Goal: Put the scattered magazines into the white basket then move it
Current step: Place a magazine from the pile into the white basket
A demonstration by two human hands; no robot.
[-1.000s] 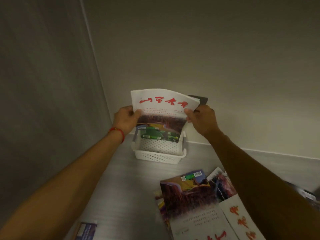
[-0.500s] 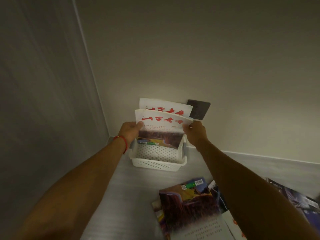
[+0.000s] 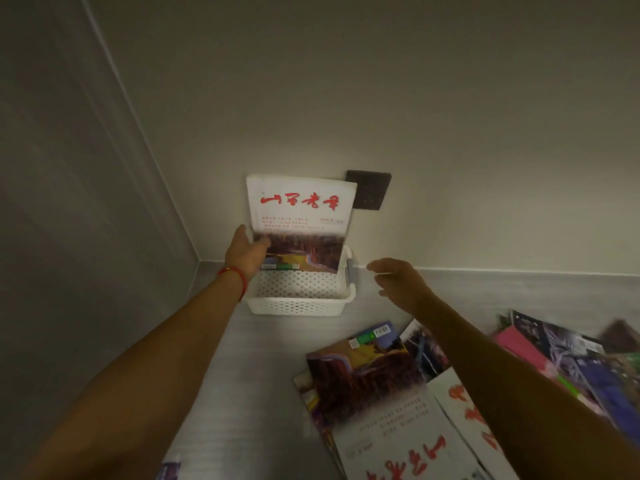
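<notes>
At about nine o'clock from the basket, the left hand (image 3: 246, 252), a thin red cord bracelet (image 3: 234, 276) on its wrist, reaches in with the thumb pressed against the lower left edge of a white-covered magazine with red brush lettering and a dark red landscape picture (image 3: 300, 223); the fingers lie behind the cover and cannot be seen. That magazine stands upright in the white perforated plastic basket (image 3: 298, 299), leaning back toward twelve o'clock against the pale wall, where a dark square wall plate (image 3: 370, 190) shows just past its top right corner. The basket sits on the grey tabletop (image 3: 242, 382), tight to the wall. At three o'clock from the basket the right hand (image 3: 398, 280) hangs in the air, fingers loosely spread and holding nothing, apart from the basket's rim. Toward five o'clock lies a scattered pile of glossy magazines (image 3: 374, 386), overlapping one another, more of them in pink, purple and green fanning off to the right edge.
</notes>
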